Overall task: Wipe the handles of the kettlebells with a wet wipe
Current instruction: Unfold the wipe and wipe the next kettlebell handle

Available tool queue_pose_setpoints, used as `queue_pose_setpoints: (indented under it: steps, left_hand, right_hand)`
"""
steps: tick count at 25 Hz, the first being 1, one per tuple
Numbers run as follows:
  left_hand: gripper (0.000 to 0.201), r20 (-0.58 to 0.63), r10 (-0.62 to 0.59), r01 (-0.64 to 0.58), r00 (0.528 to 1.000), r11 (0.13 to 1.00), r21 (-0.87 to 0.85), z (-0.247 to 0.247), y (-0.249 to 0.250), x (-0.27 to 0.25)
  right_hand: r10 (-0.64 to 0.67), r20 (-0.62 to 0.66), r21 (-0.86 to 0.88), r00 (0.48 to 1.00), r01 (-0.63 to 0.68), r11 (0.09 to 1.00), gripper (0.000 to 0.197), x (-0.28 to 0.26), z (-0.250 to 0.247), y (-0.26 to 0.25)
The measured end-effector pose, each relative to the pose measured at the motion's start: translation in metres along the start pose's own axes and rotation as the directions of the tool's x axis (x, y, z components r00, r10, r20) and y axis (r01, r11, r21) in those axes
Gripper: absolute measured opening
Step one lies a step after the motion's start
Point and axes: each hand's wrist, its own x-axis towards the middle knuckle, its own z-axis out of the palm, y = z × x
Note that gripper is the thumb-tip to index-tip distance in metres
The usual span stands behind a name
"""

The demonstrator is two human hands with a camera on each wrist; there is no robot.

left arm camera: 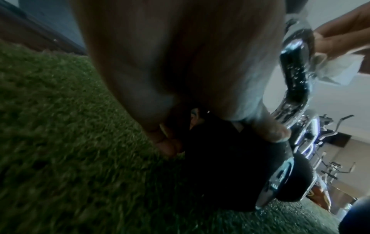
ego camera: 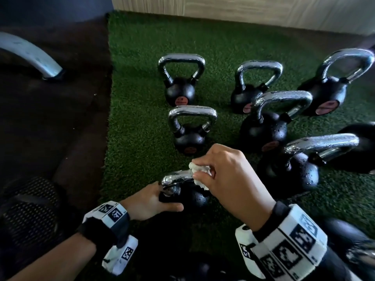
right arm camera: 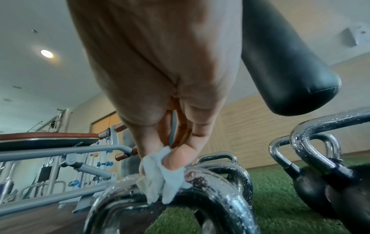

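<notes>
Wipe (ego camera: 199, 173) is being pinched onto the handle (ego camera: 176, 177) by the right hand (ego camera: 229, 173); left hand (ego camera: 150, 201) is gripping the kettlebell (ego camera: 194, 199), steadying it.

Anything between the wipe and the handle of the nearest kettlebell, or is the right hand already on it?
Nothing visible stands between them. The right hand pinches the wet wipe directly against the chrome handle of the nearest kettlebell. The left hand grips that kettlebell's black body lower down, at the handle's left base, clear of the wiped stretch.
</notes>
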Motion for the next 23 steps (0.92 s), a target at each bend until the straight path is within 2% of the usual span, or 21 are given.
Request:
queue_pose_setpoints:
  steps: [2,4,6,10,14,17,20,23]
  left_hand:
    - [0.067,-0.006,0.002,-0.002,1.0,1.0,0.031,0.0,0.003,-0.001]
    - [0.068,-0.079,0.012,-0.007,0.997,0.999,0.053,0.004,0.002,-0.002]
    - [0.06,-0.15,-0.009,0.014,0.989,1.0,0.027,0.008,0.002,-0.003]
    - [0.058,-0.164,-0.044,0.038,0.986,0.999,-0.035,0.011,-0.001,-0.003]
    - [0.058,-0.149,-0.056,0.048,0.987,0.997,-0.055,0.01,0.005,-0.007]
    - [0.06,-0.145,-0.04,0.035,0.989,0.999,-0.037,0.011,0.004,-0.007]
    - [0.06,-0.134,-0.052,0.048,0.99,0.998,-0.036,0.011,0.003,-0.006]
    - [0.077,-0.131,-0.095,0.089,0.987,0.995,-0.052,0.012,0.001,-0.006]
  right_hand:
    - [0.012,-0.007,0.011,1.0,-0.012,1.0,0.023,-0.003,-0.003,0.004]
    - [0.029,-0.032,0.003,0.999,-0.029,1.0,0.016,-0.007,-0.01,0.014]
    - [0.042,-0.064,0.002,0.997,-0.042,0.999,0.012,-0.012,-0.014,0.022]
    - [-0.055,-0.091,0.036,0.994,0.058,0.998,0.02,-0.022,-0.009,0.032]
    - [0.111,-0.139,0.085,0.984,-0.1,0.991,0.027,-0.03,-0.003,0.059]
    - [0.142,-0.157,0.15,0.977,-0.118,0.982,0.033,-0.031,0.007,0.069]
    - [0.253,-0.055,0.253,0.966,-0.232,0.939,0.035,-0.025,0.014,0.079]
    - [0.307,0.122,0.272,0.944,-0.329,0.904,0.029,-0.019,0.021,0.09]
